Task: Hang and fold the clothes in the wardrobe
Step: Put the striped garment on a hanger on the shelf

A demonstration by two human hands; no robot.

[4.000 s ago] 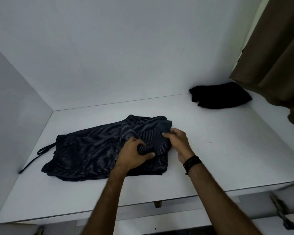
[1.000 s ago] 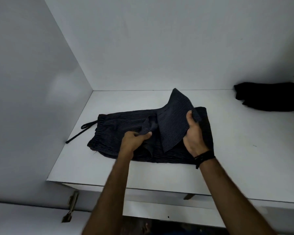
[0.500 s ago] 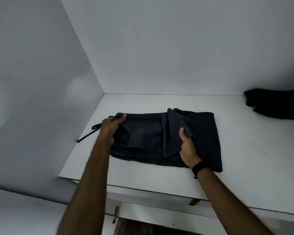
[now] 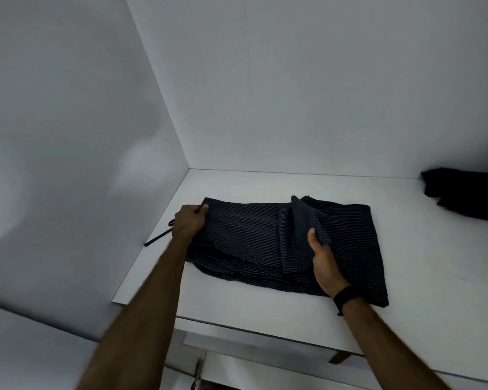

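The striped garment [image 4: 265, 243] lies flat on the white shelf [image 4: 420, 249] at centre frame, partly folded, with a loose flap standing up along its middle; the left hand [image 4: 190, 222] grips the garment's left end, fingers curled round the edge near the shelf's left corner, where a cord [image 4: 157, 240] trails out toward the side wall; the right hand [image 4: 325, 261] rests mid-garment, thumb and fingers pinching the raised flap; a black garment [image 4: 468, 192] sits apart at the right edge of the frame. The step in hand looks like bringing the left end over onto the right part; it would go best with the right hand pinning the flap flat as a hinge, the left lifting its end evenly so the edges line up, and the cord tucked inside before pressing the fold smooth.
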